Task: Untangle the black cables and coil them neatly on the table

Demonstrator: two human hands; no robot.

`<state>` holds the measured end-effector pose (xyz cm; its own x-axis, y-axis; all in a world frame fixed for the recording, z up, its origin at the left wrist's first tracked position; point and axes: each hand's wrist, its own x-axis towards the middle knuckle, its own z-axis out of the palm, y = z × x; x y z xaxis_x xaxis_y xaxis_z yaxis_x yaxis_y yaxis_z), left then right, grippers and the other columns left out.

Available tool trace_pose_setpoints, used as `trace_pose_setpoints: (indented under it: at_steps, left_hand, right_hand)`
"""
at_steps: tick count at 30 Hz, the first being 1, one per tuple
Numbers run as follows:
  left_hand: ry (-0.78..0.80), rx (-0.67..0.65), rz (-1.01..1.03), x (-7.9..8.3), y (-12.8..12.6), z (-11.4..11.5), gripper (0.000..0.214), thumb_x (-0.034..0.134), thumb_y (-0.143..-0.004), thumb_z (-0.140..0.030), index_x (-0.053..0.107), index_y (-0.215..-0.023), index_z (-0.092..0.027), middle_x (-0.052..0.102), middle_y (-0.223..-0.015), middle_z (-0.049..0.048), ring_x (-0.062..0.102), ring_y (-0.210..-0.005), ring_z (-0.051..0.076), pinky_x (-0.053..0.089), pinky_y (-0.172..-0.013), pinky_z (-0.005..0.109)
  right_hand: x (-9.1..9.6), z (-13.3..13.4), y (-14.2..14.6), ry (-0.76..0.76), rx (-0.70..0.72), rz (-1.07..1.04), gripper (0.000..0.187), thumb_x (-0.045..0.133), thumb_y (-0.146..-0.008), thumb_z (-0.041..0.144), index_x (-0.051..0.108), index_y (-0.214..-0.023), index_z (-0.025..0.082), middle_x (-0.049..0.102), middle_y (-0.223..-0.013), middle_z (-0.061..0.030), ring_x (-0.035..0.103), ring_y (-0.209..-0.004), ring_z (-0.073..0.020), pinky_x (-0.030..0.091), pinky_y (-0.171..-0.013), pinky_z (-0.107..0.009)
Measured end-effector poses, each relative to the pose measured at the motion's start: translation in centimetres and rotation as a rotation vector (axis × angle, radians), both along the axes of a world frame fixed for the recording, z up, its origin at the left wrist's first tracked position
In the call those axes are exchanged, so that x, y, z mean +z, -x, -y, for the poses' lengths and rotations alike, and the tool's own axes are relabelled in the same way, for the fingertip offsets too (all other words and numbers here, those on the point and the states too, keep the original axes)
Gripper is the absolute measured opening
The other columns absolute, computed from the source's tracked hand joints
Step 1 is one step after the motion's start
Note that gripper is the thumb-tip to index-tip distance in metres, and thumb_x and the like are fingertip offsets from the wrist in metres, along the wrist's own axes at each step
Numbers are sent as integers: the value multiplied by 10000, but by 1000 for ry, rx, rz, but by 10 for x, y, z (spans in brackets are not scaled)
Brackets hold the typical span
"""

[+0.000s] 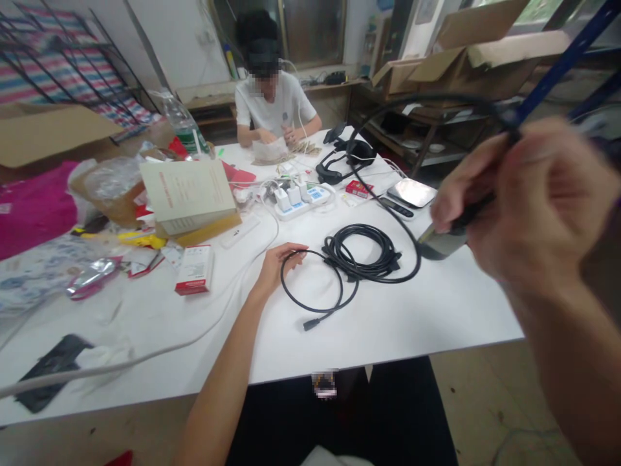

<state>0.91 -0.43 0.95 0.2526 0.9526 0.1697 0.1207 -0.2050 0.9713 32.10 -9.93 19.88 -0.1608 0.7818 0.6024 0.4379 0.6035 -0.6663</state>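
long black rubber cable (361,255) lies coiled mid white desk (436,310). left hand (281,259) rests loosely on its near-left loop, while right hand (528,200) (raised, near right) is clenched on the cable's other end, so slack runs left-to-right.

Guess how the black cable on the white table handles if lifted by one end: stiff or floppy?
Probably floppy: the black cable lies in loose coils and curves freely up to the right hand. Likely to unravel, since no tie on the coil is visible. Probably drags rather than rolls; the left hand touches one loop lying flat on the table.
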Motion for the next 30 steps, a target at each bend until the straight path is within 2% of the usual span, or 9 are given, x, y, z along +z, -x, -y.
trace_pose_setpoints:
  at_steps: [3, 6, 10, 13, 15, 18, 23, 26, 30]
  left_hand:
    - [-114, -18, -49, -3, 11, -5, 289, 828, -862, -436, 852, -1012, -190, 815, -1026, 105, 745, -961, 260, 578, -843, 357]
    - [-121, 33, -45, -6, 23, -12, 300, 799, -885, -448, 838, -1032, -189, 817, -1050, 109, 752, -970, 253, 579, -868, 356]
    - [-130, 265, 86, -1, 28, -21, 355, 695, -964, -474, 764, -1121, -162, 778, -940, 78, 689, -764, 163, 524, -691, 272]
    - [-255, 436, 147, 15, 20, -13, 343, 631, -1017, -485, 731, -1096, -167, 703, -850, 34, 628, -745, 137, 488, -688, 250]
    - [-315, 444, 117, 29, 11, 8, 326, 616, -1038, -491, 713, -1000, -182, 639, -791, 4, 588, -728, 130, 469, -694, 248]
    - [-334, 268, -31, 40, -4, 64, 373, 627, -1053, -478, 614, -805, -200, 568, -723, -22, 527, -684, 125, 445, -686, 260]
    - [-385, 52, -374, 18, -15, 159, 334, 859, -896, -455, 625, -912, -216, 632, -844, -3, 595, -812, 181, 491, -774, 317]
    - [-387, 102, -518, 1, -6, 181, 211, 785, -971, -360, 642, -1020, -212, 666, -991, 49, 633, -943, 223, 530, -855, 362]
    - [-405, 85, -596, -1, 18, 185, 116, 712, -1021, -289, 676, -1106, -220, 676, -1053, 63, 651, -1003, 232, 561, -899, 383]
  right_hand:
    - [-29, 4, 32, -89, 140, 93, 353, 404, -1156, 368, 650, -945, 227, 679, -865, -31, 619, -747, -150, 486, -687, -319]
    - [-76, 9, 58, -72, 336, 397, 296, 422, -1152, 323, 642, -1024, 172, 682, -958, -65, 615, -855, -163, 477, -771, -304]
    - [-141, 13, 75, -120, 342, 767, 309, 416, -1152, 308, 618, -964, 168, 656, -944, -62, 559, -848, -181, 407, -801, -324]
    - [-172, 13, 81, -202, 256, 862, 338, 426, -1150, 342, 599, -913, 174, 640, -897, -56, 525, -831, -198, 357, -813, -347]
    - [-182, 12, 82, -232, 199, 880, 338, 428, -1148, 340, 593, -903, 177, 630, -870, -52, 517, -841, -208, 337, -846, -363]
    - [-189, 11, 82, -215, 173, 885, 333, 420, -1149, 339, 594, -917, 176, 625, -856, -47, 517, -840, -208, 327, -885, -377]
    - [-194, 17, 91, -170, 190, 866, 315, 436, -1142, 324, 589, -907, 179, 630, -848, -46, 508, -772, -195, 312, -790, -355]
    - [-193, 28, 104, -138, 161, 804, 305, 445, -1142, 323, 584, -909, 183, 631, -829, -36, 527, -757, -191, 330, -775, -352]
    - [-188, 41, 110, -83, 191, 689, 279, 454, -1142, 334, 612, -978, 174, 652, -876, -47, 584, -836, -191, 381, -796, -338]
